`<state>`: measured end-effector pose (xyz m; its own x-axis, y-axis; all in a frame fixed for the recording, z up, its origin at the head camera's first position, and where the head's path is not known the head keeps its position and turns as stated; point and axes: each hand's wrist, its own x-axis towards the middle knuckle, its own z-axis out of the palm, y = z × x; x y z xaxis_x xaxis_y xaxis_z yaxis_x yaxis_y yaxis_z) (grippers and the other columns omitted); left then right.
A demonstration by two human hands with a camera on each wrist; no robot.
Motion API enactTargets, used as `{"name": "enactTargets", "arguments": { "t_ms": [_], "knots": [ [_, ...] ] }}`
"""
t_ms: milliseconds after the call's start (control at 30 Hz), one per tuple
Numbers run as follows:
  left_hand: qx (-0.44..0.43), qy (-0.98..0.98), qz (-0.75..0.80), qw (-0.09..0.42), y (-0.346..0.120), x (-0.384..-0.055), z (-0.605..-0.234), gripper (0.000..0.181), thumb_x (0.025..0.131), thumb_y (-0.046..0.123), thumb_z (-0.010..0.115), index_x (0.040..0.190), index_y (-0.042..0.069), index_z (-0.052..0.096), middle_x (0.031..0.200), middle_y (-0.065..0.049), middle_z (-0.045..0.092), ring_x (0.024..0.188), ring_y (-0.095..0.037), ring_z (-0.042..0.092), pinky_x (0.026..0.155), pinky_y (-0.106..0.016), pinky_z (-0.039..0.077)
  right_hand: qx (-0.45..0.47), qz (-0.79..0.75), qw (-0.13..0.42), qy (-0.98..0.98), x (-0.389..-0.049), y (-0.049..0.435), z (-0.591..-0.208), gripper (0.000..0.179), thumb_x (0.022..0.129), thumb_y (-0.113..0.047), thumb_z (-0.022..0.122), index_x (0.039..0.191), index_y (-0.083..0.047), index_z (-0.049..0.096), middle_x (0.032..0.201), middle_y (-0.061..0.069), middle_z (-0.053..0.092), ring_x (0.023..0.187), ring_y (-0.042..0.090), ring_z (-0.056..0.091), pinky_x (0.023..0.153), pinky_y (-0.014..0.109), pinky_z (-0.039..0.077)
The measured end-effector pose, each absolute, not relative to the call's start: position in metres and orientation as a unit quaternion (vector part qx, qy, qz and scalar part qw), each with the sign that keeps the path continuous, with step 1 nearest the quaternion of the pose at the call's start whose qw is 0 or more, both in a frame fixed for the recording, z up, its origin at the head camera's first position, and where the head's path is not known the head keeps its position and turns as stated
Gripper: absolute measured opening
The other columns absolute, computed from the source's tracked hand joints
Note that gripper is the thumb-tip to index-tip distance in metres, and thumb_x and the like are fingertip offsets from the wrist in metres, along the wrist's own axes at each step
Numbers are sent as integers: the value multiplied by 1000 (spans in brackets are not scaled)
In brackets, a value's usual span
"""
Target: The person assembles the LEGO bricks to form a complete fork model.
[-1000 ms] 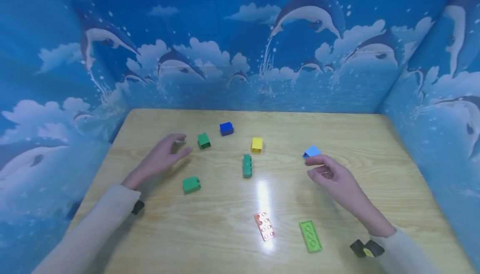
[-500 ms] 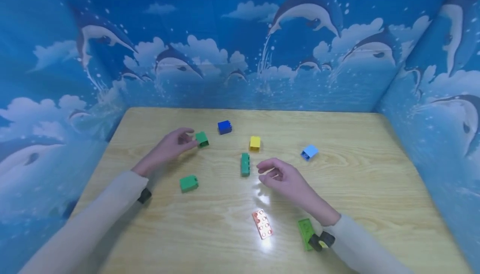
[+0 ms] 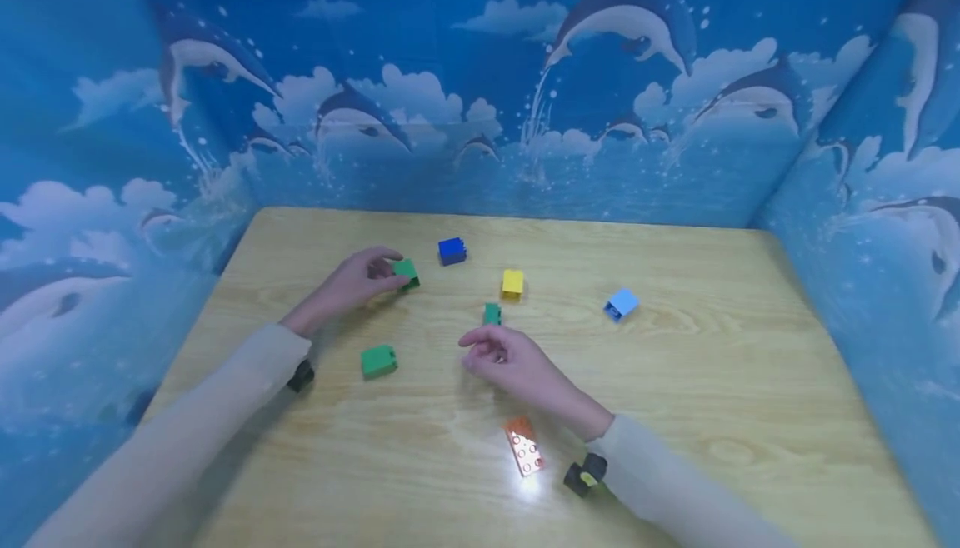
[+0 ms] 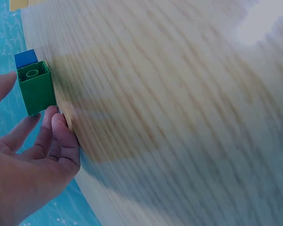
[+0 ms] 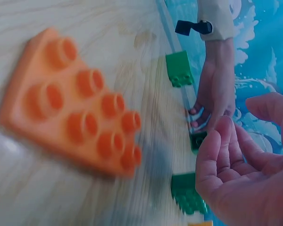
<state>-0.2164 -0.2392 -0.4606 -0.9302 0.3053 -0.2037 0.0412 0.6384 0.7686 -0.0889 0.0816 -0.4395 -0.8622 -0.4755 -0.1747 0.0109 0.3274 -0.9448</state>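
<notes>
My left hand (image 3: 363,280) is around a green brick (image 3: 406,271) at the left rear, thumb on one side and fingers on the other. In the left wrist view the thumb seems slightly apart from this green brick (image 4: 37,94), and the fingertips are close to its lower end. My right hand (image 3: 517,365) hovers in the middle of the table, fingers loosely bent with nothing between them. It partly covers a teal-green brick (image 3: 492,313) just beyond it. Large in the right wrist view is an orange studded plate (image 5: 75,103).
A blue brick (image 3: 452,251) and a yellow brick (image 3: 513,284) lie at the back. Another green brick (image 3: 378,361) is nearer on the left, a light-blue brick (image 3: 621,305) on the right. Dolphin-print curtains (image 3: 480,98) enclose the wooden table (image 3: 712,381).
My left hand has moved right, from beside the green brick to around it. The right hand has travelled left from the light-blue brick to the teal-green one, its sleeve now hiding the light-green plate.
</notes>
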Motion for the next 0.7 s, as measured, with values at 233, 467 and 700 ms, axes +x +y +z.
{"name": "enactTargets", "arguments": {
  "t_ms": [233,467,700],
  "knots": [
    [107,900,393,157,-235,-220,-453,61,106,36,74,156,4,56,127,-17,68,120,-35,63,95,-51,57,-149,-570,220,777,-90,55,-436,34,105,-22,73,136,-8,70,109,-1,71,100,17,67,87,36,56],
    [122,900,389,156,-236,-222,-453,59,108,32,72,156,3,55,141,-21,63,131,-41,59,108,-60,51,-146,-576,229,771,-92,30,-445,44,102,-24,76,141,-6,65,105,-2,71,93,14,68,79,31,57],
    [139,894,402,137,-244,-215,-455,51,108,16,72,153,1,56,150,-24,58,134,-45,57,111,-63,49,-125,-579,243,768,-90,3,-454,55,98,-19,82,149,-11,61,99,-3,70,84,13,67,72,28,57]
  ]
}}
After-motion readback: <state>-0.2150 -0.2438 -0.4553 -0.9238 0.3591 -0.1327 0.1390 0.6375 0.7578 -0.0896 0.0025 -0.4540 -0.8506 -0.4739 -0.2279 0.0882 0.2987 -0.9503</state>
